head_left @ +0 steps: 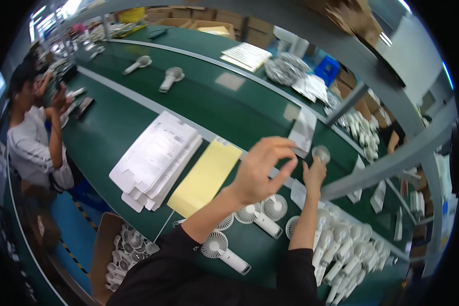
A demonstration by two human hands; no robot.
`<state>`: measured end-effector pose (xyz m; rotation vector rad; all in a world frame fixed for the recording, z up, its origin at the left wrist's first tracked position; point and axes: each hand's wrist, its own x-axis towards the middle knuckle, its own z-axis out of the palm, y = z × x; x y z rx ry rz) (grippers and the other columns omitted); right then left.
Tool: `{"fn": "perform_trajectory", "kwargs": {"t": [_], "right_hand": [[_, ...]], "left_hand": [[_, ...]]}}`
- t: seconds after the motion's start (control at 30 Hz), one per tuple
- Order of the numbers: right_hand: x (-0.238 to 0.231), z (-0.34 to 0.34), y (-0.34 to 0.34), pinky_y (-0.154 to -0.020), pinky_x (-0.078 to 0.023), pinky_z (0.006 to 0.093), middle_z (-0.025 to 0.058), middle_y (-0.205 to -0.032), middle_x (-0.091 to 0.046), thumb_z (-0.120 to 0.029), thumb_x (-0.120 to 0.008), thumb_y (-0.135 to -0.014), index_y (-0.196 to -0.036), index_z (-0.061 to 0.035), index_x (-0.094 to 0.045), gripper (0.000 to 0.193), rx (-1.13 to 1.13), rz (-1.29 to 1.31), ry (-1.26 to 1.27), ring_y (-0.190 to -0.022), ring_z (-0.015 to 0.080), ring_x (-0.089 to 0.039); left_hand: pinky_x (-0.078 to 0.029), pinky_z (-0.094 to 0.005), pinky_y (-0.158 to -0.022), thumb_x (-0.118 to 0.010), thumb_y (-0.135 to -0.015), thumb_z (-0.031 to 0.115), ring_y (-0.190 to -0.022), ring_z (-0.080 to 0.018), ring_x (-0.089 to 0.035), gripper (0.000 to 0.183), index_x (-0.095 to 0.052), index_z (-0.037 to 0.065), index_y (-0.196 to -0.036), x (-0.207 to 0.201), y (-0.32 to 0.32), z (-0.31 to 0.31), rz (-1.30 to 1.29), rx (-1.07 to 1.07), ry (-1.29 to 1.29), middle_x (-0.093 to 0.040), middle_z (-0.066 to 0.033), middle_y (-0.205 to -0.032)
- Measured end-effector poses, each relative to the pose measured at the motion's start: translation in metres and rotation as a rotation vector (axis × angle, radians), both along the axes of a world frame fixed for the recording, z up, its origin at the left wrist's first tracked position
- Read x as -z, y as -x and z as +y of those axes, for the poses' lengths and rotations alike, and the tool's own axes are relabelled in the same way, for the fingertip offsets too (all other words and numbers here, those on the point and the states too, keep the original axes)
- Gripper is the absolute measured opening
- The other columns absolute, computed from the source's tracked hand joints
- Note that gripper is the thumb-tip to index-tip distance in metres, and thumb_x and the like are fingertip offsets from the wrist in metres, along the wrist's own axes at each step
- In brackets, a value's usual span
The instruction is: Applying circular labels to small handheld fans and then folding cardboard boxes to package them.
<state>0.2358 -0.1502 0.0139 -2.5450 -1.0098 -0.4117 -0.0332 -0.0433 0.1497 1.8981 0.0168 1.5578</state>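
My left hand (264, 171) is raised over the green bench, thumb and fingers apart, with nothing visible in it. Farther right, my right hand (315, 176) reaches out to the conveyor's near edge, its fingers closed around a handheld fan whose round, translucent-looking head (321, 152) shows above them. The fan's handle is hidden by the hand. Just beyond both hands, a white carton (304, 131) lies on the green belt. Below my wrists, several white handheld fans lie on the bench, one (224, 251) beside my left forearm and another (260, 217) between the arms.
Flat white cartons (155, 153) are stacked left of a yellow sheet (205, 176). Many fans (347, 250) are heaped at the right. A grey metal post (372, 178) slants beside my right hand. Fans (172, 79) lie along the belt. A co-worker (35, 132) sits at left.
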Motion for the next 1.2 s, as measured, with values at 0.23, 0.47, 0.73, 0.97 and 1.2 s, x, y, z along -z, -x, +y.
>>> {"fn": "perform_trajectory", "kwargs": {"t": [0.23, 0.47, 0.73, 0.97, 1.2], "right_hand": [[0.044, 0.004, -0.039, -0.09, -0.051, 0.0512, 0.028, -0.117, -0.059, -0.03, -0.071, -0.088, -0.142, -0.0041, -0.032, 0.072, 0.415, 0.065, 0.205, -0.108, 0.0435, -0.061], [0.042, -0.006, -0.033, -0.095, -0.049, 0.0525, 0.0331, -0.117, -0.056, -0.009, -0.063, -0.077, -0.136, 0.005, -0.035, 0.066, 0.299, 0.195, 0.106, -0.107, 0.0492, -0.059], [0.02, -0.022, 0.026, -0.096, -0.048, 0.0518, 0.0315, -0.124, -0.053, 0.003, -0.058, -0.077, -0.138, 0.0045, -0.038, 0.064, 0.083, 0.177, 0.012, -0.111, 0.0496, -0.055], [-0.006, -0.044, 0.073, -0.104, -0.043, 0.0461, 0.0232, -0.131, -0.05, 0.005, -0.06, -0.082, -0.144, -0.0013, -0.038, 0.067, -0.228, 0.355, -0.128, -0.12, 0.0448, -0.052], [-0.01, -0.06, 0.085, -0.105, -0.041, 0.0413, 0.0211, -0.131, -0.054, 0.003, -0.062, -0.083, -0.135, -0.0019, -0.048, 0.054, -0.593, 0.519, 0.09, -0.123, 0.0396, -0.052]], "left_hand": [[-0.053, -0.0365, -0.078, -0.072, -0.083, 0.002, -0.091, -0.0286, -0.066, 0.014, -0.064, 0.003, -0.094, -0.002, 0.004, -0.001, 0.046, -0.006, -0.071, -0.068, -0.0104, -0.098], [-0.051, -0.0365, -0.074, -0.073, -0.083, 0.006, -0.084, -0.0273, -0.065, 0.011, -0.064, 0.005, -0.089, -0.003, 0.008, -0.001, 0.114, 0.015, -0.12, -0.067, -0.0076, -0.09], [-0.05, -0.0385, -0.076, -0.07, -0.087, 0.006, -0.086, -0.0303, -0.065, 0.008, -0.066, 0.003, -0.093, -0.003, 0.022, 0.037, 0.25, -0.25, -0.052, -0.067, -0.011, -0.09], [-0.05, -0.0397, -0.078, -0.067, -0.093, 0.015, -0.088, -0.03, -0.064, 0.011, -0.066, 0.004, -0.097, 0.005, 0.05, 0.074, 0.377, -0.437, 0.129, -0.07, -0.0095, -0.094], [-0.05, -0.0387, -0.081, -0.066, -0.095, 0.019, -0.094, -0.0292, -0.064, 0.017, -0.066, 0.004, -0.101, -0.002, 0.104, 0.089, 0.561, -0.664, 0.094, -0.07, -0.0104, -0.098]]}}
